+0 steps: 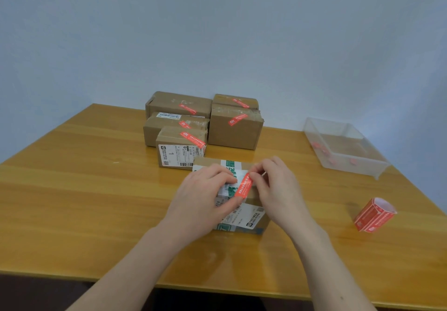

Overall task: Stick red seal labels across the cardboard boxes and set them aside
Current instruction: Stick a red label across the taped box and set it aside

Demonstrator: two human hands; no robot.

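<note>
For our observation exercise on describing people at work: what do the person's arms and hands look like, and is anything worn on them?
Two bare forearms come in from the bottom of the view. No sleeves show on the visible part of either arm. The left hand and the right hand wear no gloves, and no ring, watch or bracelet can be seen. The fingernails look short and unpainted.
</note>
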